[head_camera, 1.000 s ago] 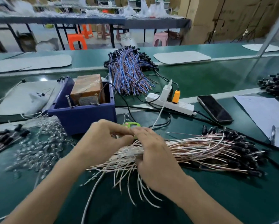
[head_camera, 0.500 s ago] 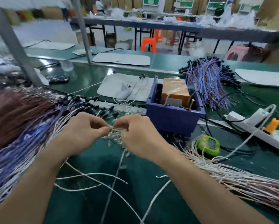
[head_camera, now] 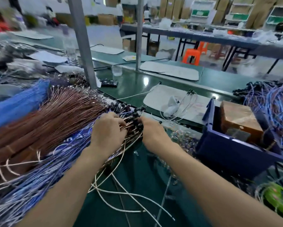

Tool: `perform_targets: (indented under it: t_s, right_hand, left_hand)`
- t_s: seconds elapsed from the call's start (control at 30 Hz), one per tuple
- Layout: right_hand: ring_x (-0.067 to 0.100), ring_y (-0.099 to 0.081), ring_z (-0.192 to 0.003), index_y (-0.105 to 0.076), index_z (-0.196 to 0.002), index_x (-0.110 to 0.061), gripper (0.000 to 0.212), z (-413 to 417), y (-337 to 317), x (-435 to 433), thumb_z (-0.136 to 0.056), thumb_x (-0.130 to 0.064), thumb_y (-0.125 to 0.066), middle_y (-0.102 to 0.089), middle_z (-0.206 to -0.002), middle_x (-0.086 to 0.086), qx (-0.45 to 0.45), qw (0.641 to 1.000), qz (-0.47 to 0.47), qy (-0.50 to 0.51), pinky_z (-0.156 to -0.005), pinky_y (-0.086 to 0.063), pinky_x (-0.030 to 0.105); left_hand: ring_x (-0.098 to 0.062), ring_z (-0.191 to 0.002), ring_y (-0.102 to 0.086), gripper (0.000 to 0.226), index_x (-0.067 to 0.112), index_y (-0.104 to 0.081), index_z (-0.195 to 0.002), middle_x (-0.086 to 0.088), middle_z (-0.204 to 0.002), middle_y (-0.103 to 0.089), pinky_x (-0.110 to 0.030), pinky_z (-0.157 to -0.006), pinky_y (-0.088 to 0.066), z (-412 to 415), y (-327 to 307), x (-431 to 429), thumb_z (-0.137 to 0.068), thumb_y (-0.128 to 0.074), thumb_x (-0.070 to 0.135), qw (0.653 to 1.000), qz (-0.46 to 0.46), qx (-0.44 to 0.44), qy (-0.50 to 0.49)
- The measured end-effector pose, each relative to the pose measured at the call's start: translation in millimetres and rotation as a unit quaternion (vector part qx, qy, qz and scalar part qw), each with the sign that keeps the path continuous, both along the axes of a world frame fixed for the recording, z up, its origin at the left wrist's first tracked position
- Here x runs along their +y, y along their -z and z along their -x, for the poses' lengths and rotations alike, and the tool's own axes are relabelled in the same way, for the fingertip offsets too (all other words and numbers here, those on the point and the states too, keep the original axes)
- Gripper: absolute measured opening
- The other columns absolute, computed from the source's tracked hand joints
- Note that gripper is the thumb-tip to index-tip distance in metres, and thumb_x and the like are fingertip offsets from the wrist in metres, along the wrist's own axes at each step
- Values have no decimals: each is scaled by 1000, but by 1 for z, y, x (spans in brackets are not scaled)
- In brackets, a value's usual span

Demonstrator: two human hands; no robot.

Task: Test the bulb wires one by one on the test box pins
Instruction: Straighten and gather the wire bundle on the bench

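Hands moved off bulb pile, leftward. Left hand and right hand grip capped ends of brown wire bundle. Test box well apart, right.

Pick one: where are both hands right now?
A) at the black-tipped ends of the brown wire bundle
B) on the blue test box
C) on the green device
A: the left hand and right hand pinch into the brown wire bundle at its black-tipped ends; the blue test box sits untouched to the right.
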State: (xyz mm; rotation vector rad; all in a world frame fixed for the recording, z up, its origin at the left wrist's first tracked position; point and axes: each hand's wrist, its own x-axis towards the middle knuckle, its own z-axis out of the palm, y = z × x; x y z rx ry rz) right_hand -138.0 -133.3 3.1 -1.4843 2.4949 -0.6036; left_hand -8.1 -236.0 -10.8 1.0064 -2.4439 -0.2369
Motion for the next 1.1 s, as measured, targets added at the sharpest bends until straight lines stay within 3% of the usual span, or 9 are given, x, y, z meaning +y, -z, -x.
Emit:
perform_targets:
  t_s: [0.1, 0.17, 0.33, 0.43, 0.57, 0.73, 0.83, 0.97, 1.1]
  right_hand:
    - [33, -64, -100, -61, -110, -17, 35, 1, 2, 0, -87, 4, -45, -68, -106, 10, 55, 998, 33, -1, -82, -52, 40]
    - [33, -61, -100, -62, -108, -16, 36, 5, 0, 0, -85, 6, -46, -67, -104, 12, 82, 996, 34, -14, -81, -50, 40]
    - [28, -44, -86, -65, -106, -18, 43, 12, -11, 7, -81, 12, -46, -47, -79, -2, 100, 994, 47, 3, -75, -28, 34]
    - [24, -53, -92, -68, -98, -21, 37, 16, -15, 10, -83, 8, -51, -61, -95, 1, 64, 997, 17, -43, -75, -35, 33]
    - [24, -61, -86, -73, -98, -27, 44, 2, -10, 18, -78, 7, -52, -71, -92, 0, -6, 997, 45, -63, -75, -49, 33]
    - [32, -57, -109, -69, -113, -21, 41, -8, -3, 14, -82, 2, -53, -67, -110, 7, 63, 992, -57, -92, -92, -50, 40]
    - [27, -53, -109, -74, -105, -23, 36, -9, -4, 18, -84, 0, -57, -69, -103, 4, 139, 985, -34, -91, -88, -38, 32]
    - [18, -60, -104, -76, -107, -32, 33, -5, -15, 26, -90, -7, -65, -71, -98, -5, 197, 975, 8, -106, -92, -38, 29]
    - [16, -63, -111, -72, -114, -26, 41, -8, -22, 30, -91, -3, -48, -71, -116, -8, 242, 961, 3, -133, -102, -39, 33]
  left_hand:
    - [-23, -100, -64, 20, 34, -81, -101, 5, -103, -71, -36, -85, -49, 9, 8, 7, -82, -76, 36, 998, -34, -6, 51]
    - [-24, -99, -64, 21, 35, -79, -104, 6, -101, -72, -39, -87, -46, 12, 14, 9, -84, -75, 36, 997, -22, -22, 64]
    - [-26, -97, -67, 32, 21, -79, -111, -1, -103, -75, -38, -93, -51, 12, 24, 7, -80, -84, 14, 993, -67, 94, 23]
    - [-23, -101, -67, 44, 17, -76, -119, -1, -108, -74, -35, -94, -52, 11, 23, 7, -77, -86, 11, 989, -90, 121, 16]
    - [-23, -100, -68, 36, 20, -77, -115, 0, -107, -75, -35, -91, -52, 9, 25, 5, -80, -82, 12, 988, -86, 120, 33]
    - [-21, -105, -62, 27, 21, -78, -109, 3, -107, -72, -36, -94, -48, 11, 27, 6, -84, -77, 10, 985, -63, 160, 33]
    - [-26, -102, -64, 25, 19, -78, -108, 1, -104, -74, -41, -92, -49, 10, 28, 9, -84, -77, 10, 989, -18, 131, 59]
    - [-28, -99, -66, 19, 18, -80, -106, -2, -101, -76, -42, -89, -50, 11, 26, 11, -86, -78, 19, 991, -9, 124, 58]
    - [-28, -98, -65, 19, 19, -79, -106, -2, -102, -75, -41, -88, -50, 10, 25, 9, -87, -74, 18, 992, -12, 110, 61]
